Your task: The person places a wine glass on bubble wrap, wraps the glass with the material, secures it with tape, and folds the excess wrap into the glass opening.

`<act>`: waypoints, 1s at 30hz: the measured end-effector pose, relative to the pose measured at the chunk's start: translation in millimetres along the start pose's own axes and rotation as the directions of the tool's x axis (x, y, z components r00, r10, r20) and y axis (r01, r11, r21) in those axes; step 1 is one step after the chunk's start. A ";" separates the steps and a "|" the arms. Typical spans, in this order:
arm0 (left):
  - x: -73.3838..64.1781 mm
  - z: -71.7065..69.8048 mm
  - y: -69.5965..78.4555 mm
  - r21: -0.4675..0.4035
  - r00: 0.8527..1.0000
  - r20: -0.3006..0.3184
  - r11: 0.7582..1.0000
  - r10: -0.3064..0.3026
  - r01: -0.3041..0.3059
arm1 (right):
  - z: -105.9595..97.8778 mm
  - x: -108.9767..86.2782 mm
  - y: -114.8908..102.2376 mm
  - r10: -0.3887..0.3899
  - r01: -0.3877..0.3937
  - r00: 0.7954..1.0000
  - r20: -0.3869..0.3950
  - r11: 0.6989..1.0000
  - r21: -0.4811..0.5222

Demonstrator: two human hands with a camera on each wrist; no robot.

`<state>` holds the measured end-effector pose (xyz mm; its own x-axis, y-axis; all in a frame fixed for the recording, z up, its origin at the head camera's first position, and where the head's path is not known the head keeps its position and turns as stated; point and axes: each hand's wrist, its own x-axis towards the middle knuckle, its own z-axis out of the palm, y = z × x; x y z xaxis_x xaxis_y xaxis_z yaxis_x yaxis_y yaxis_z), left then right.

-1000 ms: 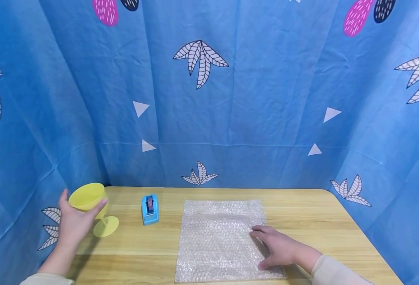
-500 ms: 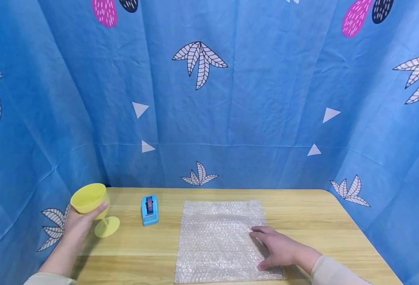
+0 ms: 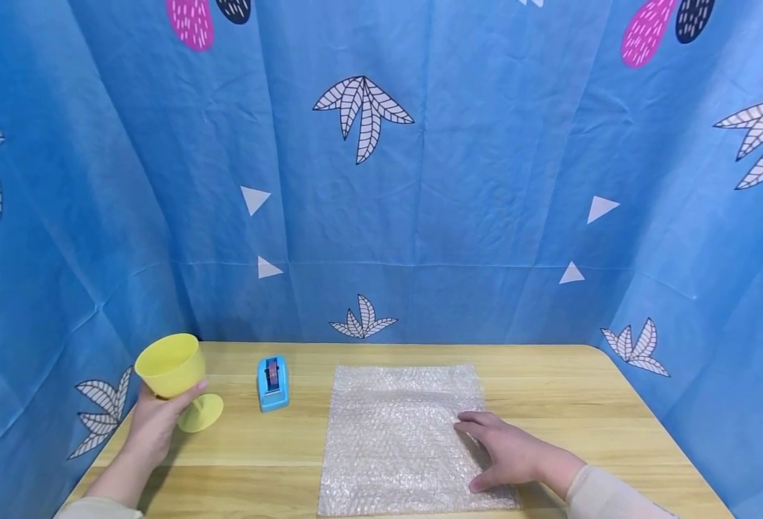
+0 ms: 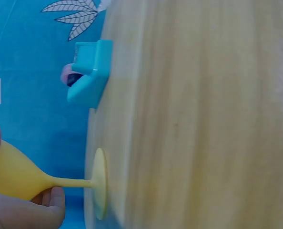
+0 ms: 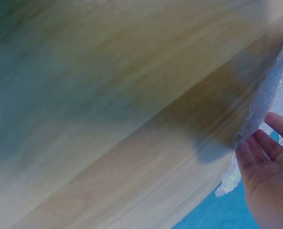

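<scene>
At the left of the table my left hand (image 3: 154,424) grips a yellow goblet (image 3: 172,369) low around its bowl. In the left wrist view the fingers curl below the bowl near the stem, and the round foot (image 4: 100,183) is right at the tabletop. My right hand (image 3: 509,451) rests on the right side of a bubble wrap sheet (image 3: 394,440) lying flat in the middle. Its fingers are relaxed and spread, with the fingertips touching the wrap's edge (image 5: 263,102) in the right wrist view.
A blue tape dispenser (image 3: 272,384) stands between the goblet and the bubble wrap. The wooden table (image 3: 563,382) has rounded back corners. A blue patterned curtain (image 3: 485,180) hangs behind it and along both sides.
My left hand and the goblet have shifted a little to the right, toward the tape dispenser. The right hand and the bubble wrap have stayed in place.
</scene>
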<state>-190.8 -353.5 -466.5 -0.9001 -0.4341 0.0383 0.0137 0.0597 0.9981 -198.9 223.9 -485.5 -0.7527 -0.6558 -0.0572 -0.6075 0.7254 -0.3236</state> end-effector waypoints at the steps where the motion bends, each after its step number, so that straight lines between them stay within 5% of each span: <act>1: -0.5 -0.5 -2.1 0.028 1.000 0.005 1.000 -0.009 0.008 | 0.3 0.0 0.0 0.000 0.000 1.000 0.000 1.000 0.000; 11: 0.7 -5.2 -17.1 0.261 0.997 0.047 0.964 -0.059 0.045 | -0.4 -0.7 -0.8 -0.002 0.002 1.000 0.006 1.000 0.014; 18: 0.8 -3.5 -19.2 0.315 0.990 0.089 0.946 -0.110 0.077 | -1.7 -0.6 1.7 -0.012 0.012 1.000 0.006 1.000 0.021; 30: -3.7 -1.4 -22.7 0.378 0.988 0.151 0.924 -0.011 -0.048 | -1.4 0.4 -0.3 0.000 0.000 1.000 0.002 1.000 0.016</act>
<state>-187.1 -354.6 -489.2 -0.9557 -0.2935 0.0198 -0.1090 0.4159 0.9029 -199.4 223.7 -484.1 -0.7523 -0.6562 -0.0587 -0.6034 0.7220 -0.3385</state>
